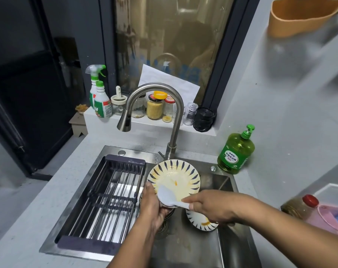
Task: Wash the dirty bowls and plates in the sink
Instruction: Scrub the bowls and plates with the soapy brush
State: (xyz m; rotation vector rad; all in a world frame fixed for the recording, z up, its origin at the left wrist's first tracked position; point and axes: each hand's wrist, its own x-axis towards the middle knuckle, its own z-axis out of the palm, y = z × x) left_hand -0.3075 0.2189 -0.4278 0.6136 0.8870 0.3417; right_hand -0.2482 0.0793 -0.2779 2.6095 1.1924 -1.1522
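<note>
I hold the round glazed ceramic plate with dark blue petal strokes around its rim (pixel 174 176) tilted up over the stainless steel sink (pixel 185 246), its cream face smeared with orange sauce and turned toward me. My left hand (pixel 151 206) grips the plate at its near left edge, fingers curled behind it and thumb on the rim. My right hand (pixel 209 206) pinches the handle of a smooth white plastic rice paddle (pixel 169 196), whose broad oval blade lies flat against the lower part of the plate's face.

Just beneath my right hand, down in the basin, sits a second round dish with the same blue petal pattern (pixel 198 221), partly hidden by my wrist and streaked with orange at its near edge. The sink's metal floor looks dull and spotted.

To the left, a dark grey slatted drying rack of metal rods with plastic end bars (pixel 104 198) spans the sink's left half. Behind the plate rises the brushed steel gooseneck tap (pixel 158 97), its cone-shaped spout pointing down to the left. To the far right on the pale speckled counter (pixel 29 219) stands a translucent green pump bottle of dish liquid (pixel 236 151). On the white ledge beyond the tap stand glass jars (pixel 155 108) and two white spray bottles with green caps (pixel 99 97).
</note>
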